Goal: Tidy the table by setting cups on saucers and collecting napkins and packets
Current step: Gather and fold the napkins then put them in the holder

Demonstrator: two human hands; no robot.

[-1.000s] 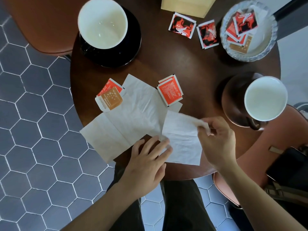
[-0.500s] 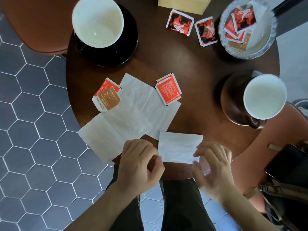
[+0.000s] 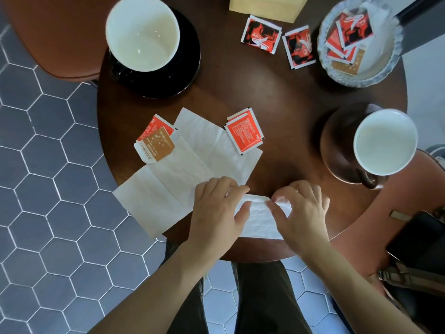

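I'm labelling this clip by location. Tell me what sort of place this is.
Probably a café. A small round wooden table holds two white cups on saucers, loose sugar packets, paper napkins and a glass dish of packets. A hexagon-tiled floor lies below.

A yellow box (image 3: 265, 6) sits at the far edge of the round brown tabletop (image 3: 277, 97). A black phone (image 3: 419, 239) lies on a bag (image 3: 409, 278).

Print on red packets (image 3: 244, 132) and brown packet (image 3: 157, 147) too small to read.
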